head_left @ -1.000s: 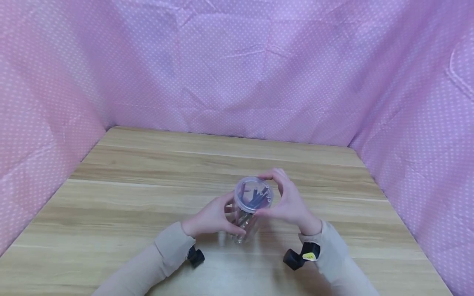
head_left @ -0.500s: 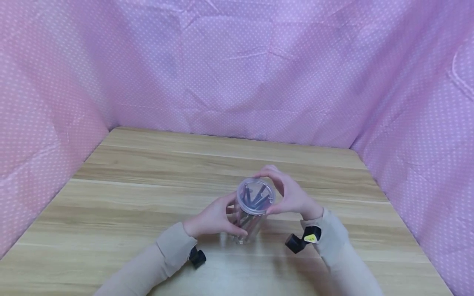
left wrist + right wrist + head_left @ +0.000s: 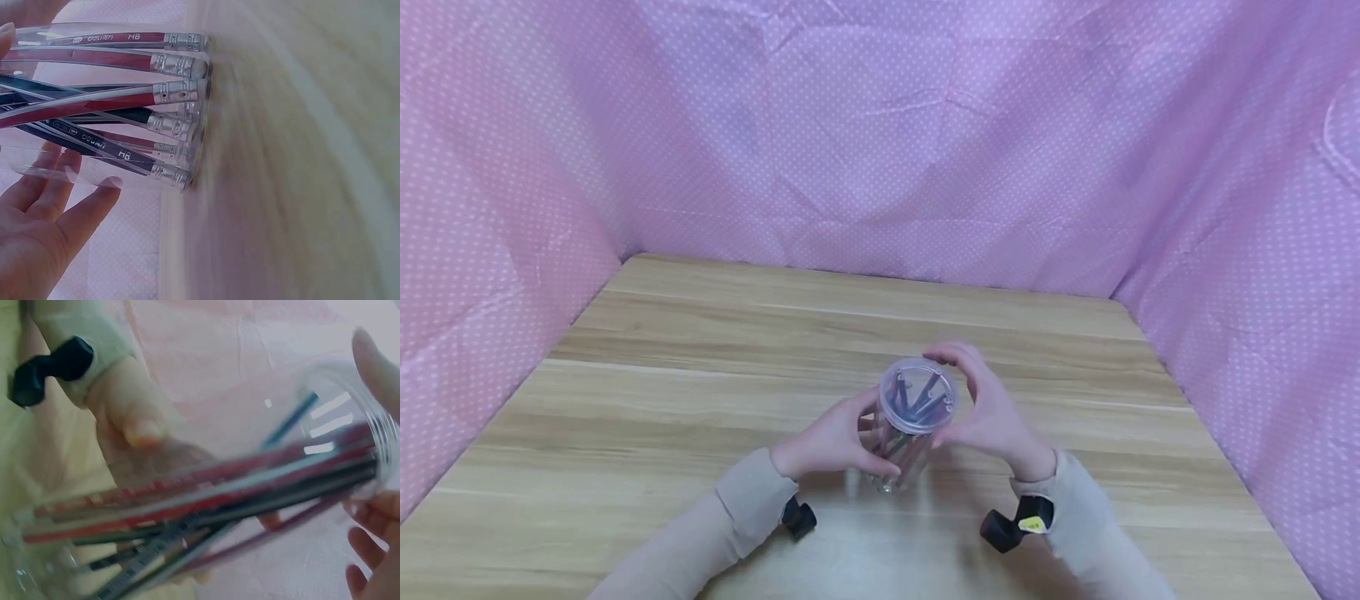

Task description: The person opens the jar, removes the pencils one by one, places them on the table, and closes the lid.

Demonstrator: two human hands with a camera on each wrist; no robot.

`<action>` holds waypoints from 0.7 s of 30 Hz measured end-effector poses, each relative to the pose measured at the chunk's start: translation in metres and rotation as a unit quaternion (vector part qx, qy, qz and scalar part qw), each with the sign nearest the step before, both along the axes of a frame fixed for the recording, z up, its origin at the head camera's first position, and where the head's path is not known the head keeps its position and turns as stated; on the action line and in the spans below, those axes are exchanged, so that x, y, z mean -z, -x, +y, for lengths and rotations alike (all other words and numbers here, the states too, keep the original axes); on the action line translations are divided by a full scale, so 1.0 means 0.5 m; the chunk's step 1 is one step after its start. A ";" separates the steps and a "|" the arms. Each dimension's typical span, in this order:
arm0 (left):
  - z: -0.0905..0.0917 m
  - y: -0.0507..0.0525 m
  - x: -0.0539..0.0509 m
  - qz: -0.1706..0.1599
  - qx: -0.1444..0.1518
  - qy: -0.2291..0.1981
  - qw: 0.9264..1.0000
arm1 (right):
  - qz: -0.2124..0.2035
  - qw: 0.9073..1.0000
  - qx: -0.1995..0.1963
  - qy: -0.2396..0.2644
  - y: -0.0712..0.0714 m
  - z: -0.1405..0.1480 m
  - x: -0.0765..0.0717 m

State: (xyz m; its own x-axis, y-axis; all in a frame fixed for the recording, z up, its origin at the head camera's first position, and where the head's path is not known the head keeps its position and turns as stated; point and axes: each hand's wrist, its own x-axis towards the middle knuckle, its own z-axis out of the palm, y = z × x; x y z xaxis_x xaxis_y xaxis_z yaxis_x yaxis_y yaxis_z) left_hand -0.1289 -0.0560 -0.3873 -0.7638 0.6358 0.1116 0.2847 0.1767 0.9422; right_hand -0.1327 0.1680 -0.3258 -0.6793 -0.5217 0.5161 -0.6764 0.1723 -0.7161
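Note:
A clear plastic jar with a translucent round lid stands slightly tilted above the table. Inside are several pencils, dark and red, their eraser ends at the jar's bottom. My left hand grips the jar's body from the left, thumb at the front and fingers behind. From the right, my right hand curves thumb and fingers round the lid's rim. In the right wrist view, its thumb and fingers lie on opposite sides of the lid; how firmly they hold cannot be seen.
The wood-grain table extends all round the hands. Pink dotted cloth hangs behind it and at both sides. Black wrist cameras are strapped below both hands.
My right hand first turned counterclockwise round the rim, the pencils shifting inside, then slid back clockwise and lower while lid and pencils stayed put. The left hand has hardly moved.

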 end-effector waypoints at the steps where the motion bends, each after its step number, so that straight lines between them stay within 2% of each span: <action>1: 0.000 0.000 0.001 0.002 0.000 0.001 1.000 | -0.002 1.000 0.015 0.004 -0.005 -0.002 0.002; 8: 0.000 0.001 0.006 0.011 -0.005 0.000 1.000 | -0.001 0.996 0.089 -0.009 -0.026 -0.013 -0.002; 12: 0.001 0.001 0.007 0.012 -0.009 0.001 1.000 | -0.008 0.996 0.092 -0.014 -0.027 -0.014 -0.006; 15: 0.001 0.001 0.007 0.012 -0.010 0.001 1.000 | -0.016 0.997 0.078 -0.007 -0.025 -0.012 -0.005; 17: 0.001 0.000 0.007 0.009 -0.010 0.001 1.000 | -0.016 0.998 0.055 0.006 -0.019 -0.009 -0.002; 21: 0.000 -0.002 0.005 0.001 -0.014 0.005 1.000 | -0.026 0.998 -0.036 0.046 0.006 -0.004 0.003</action>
